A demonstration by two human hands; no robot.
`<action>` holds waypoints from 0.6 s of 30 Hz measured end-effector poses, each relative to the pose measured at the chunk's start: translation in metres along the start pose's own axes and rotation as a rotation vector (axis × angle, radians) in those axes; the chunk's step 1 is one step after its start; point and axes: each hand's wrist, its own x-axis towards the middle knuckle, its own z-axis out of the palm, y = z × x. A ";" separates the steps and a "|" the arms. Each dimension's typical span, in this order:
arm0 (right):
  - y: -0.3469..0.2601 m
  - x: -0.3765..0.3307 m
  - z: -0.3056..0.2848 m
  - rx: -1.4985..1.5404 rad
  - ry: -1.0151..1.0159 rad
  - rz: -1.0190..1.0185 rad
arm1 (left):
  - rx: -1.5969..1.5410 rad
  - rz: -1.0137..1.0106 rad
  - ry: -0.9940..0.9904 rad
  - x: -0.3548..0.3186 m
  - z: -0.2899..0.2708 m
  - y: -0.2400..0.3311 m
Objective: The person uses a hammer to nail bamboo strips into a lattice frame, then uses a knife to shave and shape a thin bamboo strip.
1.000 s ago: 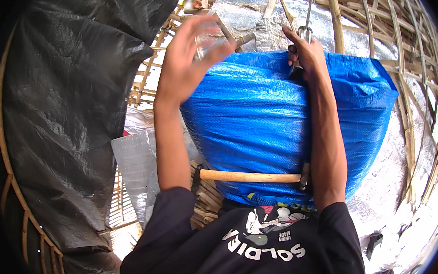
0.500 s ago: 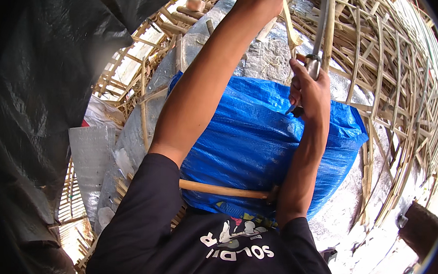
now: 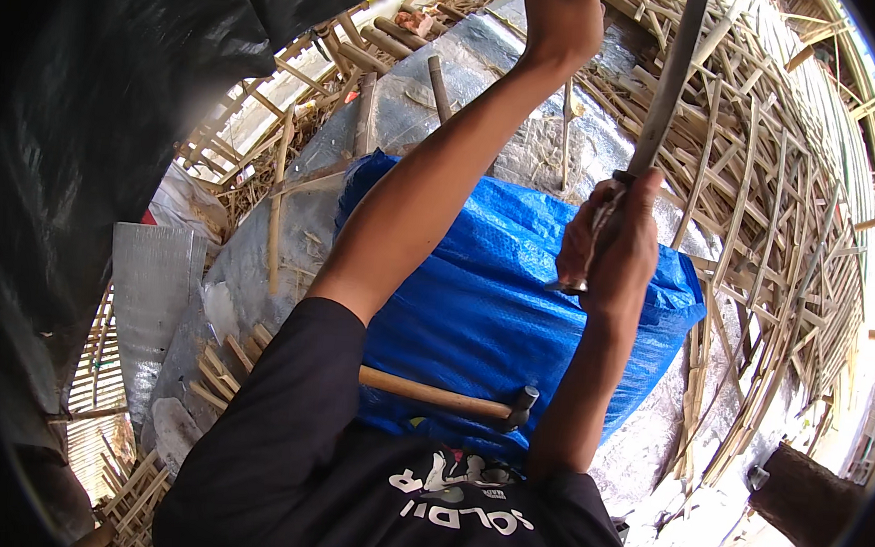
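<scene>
My right hand [image 3: 611, 246] is closed in a fist around the handle of a long metal tool [image 3: 657, 117], whose dark shaft runs up and away from the hand toward the top edge of the view. The tool's lower end pokes out just below my curled fingers; I cannot tell what kind of tip the far end has, since it leaves the picture.

My left hand [image 3: 563, 20] is raised well above and a little to the left of the right one, at the top edge. It looks clenched, but its fingers are turned away and partly cut off, so I cannot tell whether it grips anything.

Directly beneath both forearms lies a blue tarpaulin [image 3: 486, 307], bunched into a bulky mound. Below the right hand, close to my chest, a hammer [image 3: 445, 397] with a wooden handle rests on the tarpaulin's near edge, its metal head pointing toward my right elbow; neither hand touches it.

Beyond the hands spreads silvery foil sheeting [image 3: 535, 149], and to the right of the right hand a lattice of split bamboo strips [image 3: 771, 224] curves away. To the left of my left arm hangs black plastic sheeting [image 3: 96, 122], with a flat grey panel [image 3: 150, 301] below it.
</scene>
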 end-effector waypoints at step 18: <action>0.066 0.028 -0.013 -0.213 -0.029 0.129 | -0.442 -0.252 0.096 -0.011 -0.026 -0.015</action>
